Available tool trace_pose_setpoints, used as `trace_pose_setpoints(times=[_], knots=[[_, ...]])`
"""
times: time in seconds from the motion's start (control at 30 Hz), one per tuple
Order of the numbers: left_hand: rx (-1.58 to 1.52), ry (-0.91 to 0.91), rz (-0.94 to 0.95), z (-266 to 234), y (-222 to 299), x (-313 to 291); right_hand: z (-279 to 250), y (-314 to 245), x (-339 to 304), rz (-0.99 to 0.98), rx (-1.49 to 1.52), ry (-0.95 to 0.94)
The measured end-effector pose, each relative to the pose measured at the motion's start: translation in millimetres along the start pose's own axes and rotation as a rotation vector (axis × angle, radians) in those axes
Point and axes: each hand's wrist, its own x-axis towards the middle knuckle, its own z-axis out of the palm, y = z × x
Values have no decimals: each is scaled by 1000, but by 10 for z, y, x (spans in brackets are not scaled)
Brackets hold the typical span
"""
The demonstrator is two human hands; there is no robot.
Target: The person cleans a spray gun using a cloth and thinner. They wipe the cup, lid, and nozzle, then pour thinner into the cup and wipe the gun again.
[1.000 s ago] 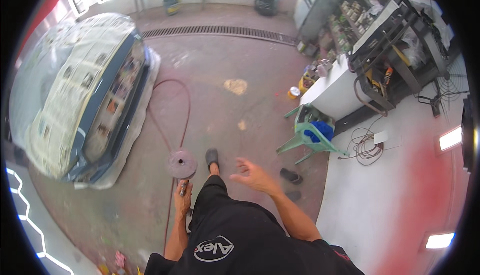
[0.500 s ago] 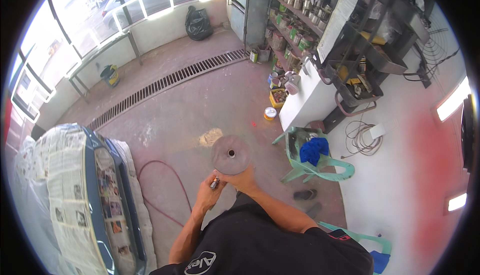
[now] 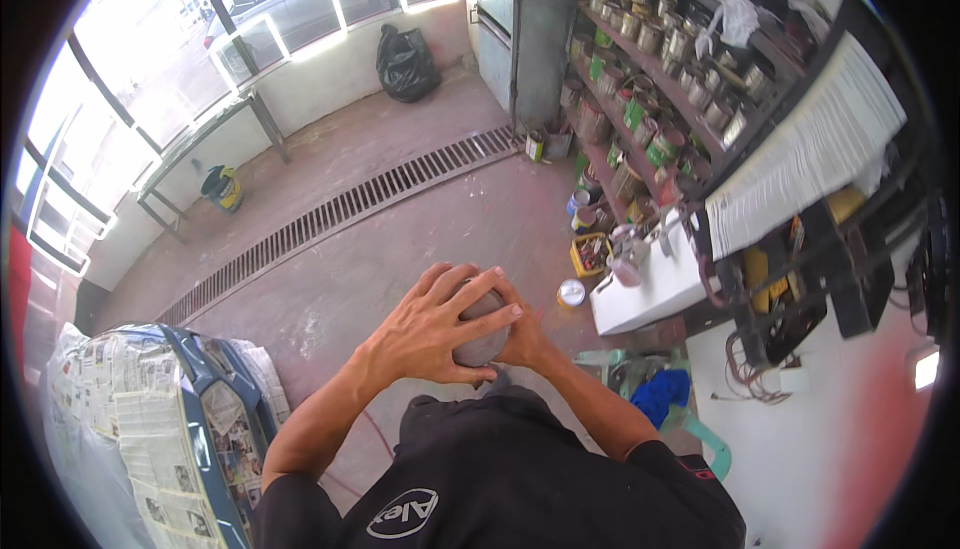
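Note:
A round, matte grey cup-like piece (image 3: pixel 482 337) is held between my hands in front of my chest. My left hand (image 3: pixel 425 327) lies over its top and left side, fingers spread and curved around it. My right hand (image 3: pixel 525 337) grips it from the right, with most of its fingers hidden behind the piece. Only part of the grey surface shows between the fingers, and its underside is hidden. The small metal piece held earlier cannot be seen now.
A car front masked with newspaper (image 3: pixel 150 429) stands at the left. Paint-can shelves (image 3: pixel 650 59) and a white cabinet (image 3: pixel 640 294) are at the right, near a green plastic chair (image 3: pixel 710 444) with a blue cloth (image 3: pixel 662 396). A floor grate (image 3: pixel 340 214) runs across ahead.
My left hand has come up from below and now covers the grey piece. The piece has tilted, so its flat round face with the central hole no longer shows. The view has shifted.

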Motion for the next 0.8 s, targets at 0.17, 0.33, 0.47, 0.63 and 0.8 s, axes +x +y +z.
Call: trace_pose_setpoints(times=[0.17, 0.33, 0.47, 0.63, 0.8], knots=[[-94, 173, 68, 368, -1113, 783, -333, 701, 839, 36, 58, 144], [-156, 370, -223, 759, -2241, 1476, -444, 1522, 1781, 138, -239, 423], [-226, 442, -342, 1050, -3168, 2152, -575, 2508, 2557, 147, -345, 614], [-871, 576, -647, 1108, -4475, 2959, -746, 3160, 3618, 258, -412, 806], [-1842, 546, -867, 1077, -5738, 3613, -1084, 3734, 4341, 298, -415, 928]])
